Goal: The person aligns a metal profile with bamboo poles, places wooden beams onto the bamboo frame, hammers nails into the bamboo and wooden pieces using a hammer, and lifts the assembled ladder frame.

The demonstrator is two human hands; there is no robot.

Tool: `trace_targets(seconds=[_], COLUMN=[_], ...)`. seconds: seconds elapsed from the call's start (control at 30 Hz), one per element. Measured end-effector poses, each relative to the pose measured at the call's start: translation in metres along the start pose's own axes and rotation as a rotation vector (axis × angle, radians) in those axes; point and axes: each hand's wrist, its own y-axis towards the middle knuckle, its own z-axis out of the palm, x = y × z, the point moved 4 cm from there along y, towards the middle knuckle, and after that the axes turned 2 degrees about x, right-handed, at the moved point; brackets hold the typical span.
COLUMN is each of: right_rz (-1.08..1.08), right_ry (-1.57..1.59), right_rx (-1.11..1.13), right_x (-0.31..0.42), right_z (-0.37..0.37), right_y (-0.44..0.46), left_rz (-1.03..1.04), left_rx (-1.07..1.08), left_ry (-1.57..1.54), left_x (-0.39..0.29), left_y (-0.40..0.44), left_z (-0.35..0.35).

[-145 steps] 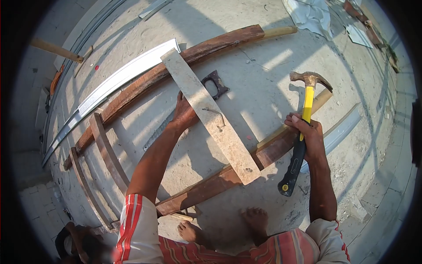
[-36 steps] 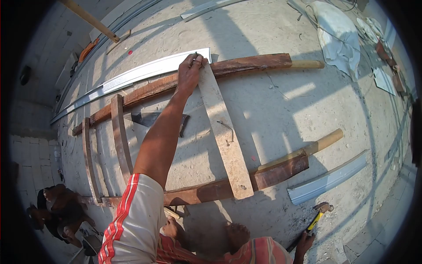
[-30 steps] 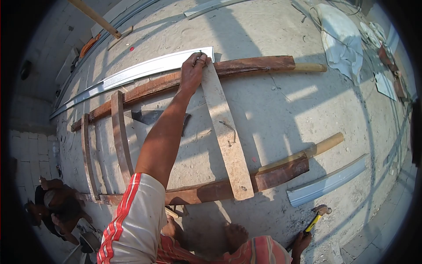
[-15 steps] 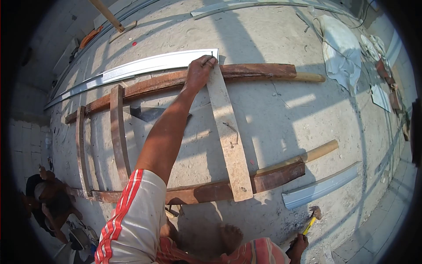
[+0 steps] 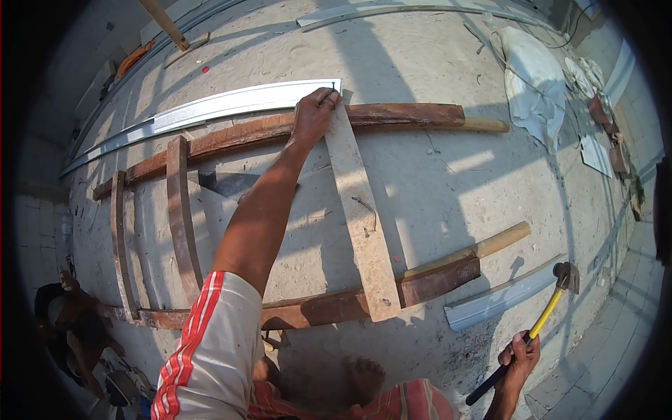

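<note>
My left hand [image 5: 315,115] pinches an upright nail [image 5: 333,86] at the far end of a pale crosswise board [image 5: 353,175]. That board lies over two reddish-brown beams, the far beam [image 5: 406,114] and the near beam [image 5: 318,311]. A bent nail [image 5: 365,210] sticks out of the board about halfway along. Low on the right, my right hand [image 5: 519,358] is closed round a claw hammer [image 5: 547,316] with a yellow and black handle. The hammer's head is raised over the end of a light grey strip.
Two narrower crosspieces [image 5: 183,217] join the beams on the left. A white panel strip [image 5: 245,101] lies behind the far beam, a grey strip [image 5: 483,301] in front at right. A white sack [image 5: 535,84] lies far right. Another person [image 5: 70,315] crouches at lower left.
My right hand has come up from the lower edge, lifting the hammer up and to the right. My left hand stays on the nail. The whole view has shifted slightly.
</note>
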Motion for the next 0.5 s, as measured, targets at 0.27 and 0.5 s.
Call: trace_targets(seconds=[0.27,0.5], right_rz=[-0.008,0.173], right_ry=[0.036,0.165], right_rx=[0.693,0.927], right_x=[0.068,0.081], right_z=[0.154,0.264], right_y=[0.056,0.055], left_rz=[-0.06,-0.028], left_rx=[0.058,0.052], left_ry=[0.055,0.137], left_x=[-0.004,-0.004], left_y=[-0.002,-0.004], left_z=[-0.001,-0.002])
